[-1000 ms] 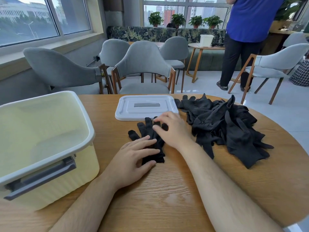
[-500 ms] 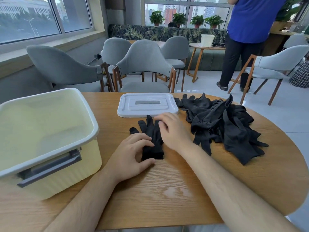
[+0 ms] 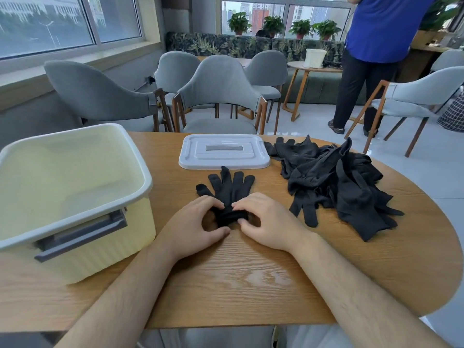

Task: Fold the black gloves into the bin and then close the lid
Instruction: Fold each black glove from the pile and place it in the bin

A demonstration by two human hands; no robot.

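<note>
A black glove [image 3: 229, 190] lies flat on the wooden table [image 3: 263, 280], fingers pointing away from me. My left hand [image 3: 194, 227] and my right hand [image 3: 268, 222] pinch its bunched cuff end from either side. A pile of black gloves [image 3: 334, 182] sits to the right. The pale yellow bin [image 3: 75, 202] stands open at the left with a grey handle; nothing shows inside it. Its white lid [image 3: 224, 151] lies flat beyond the glove.
Grey chairs [image 3: 218, 96] stand close behind the table's far edge. A person in a blue shirt [image 3: 376, 46] stands at the back right beside another chair [image 3: 414, 99] and a small round table [image 3: 313, 69].
Both hands have slid back from the glove's fingers and middle to its cuff end, which is now bunched up. The glove's fingers are uncovered and spread.
</note>
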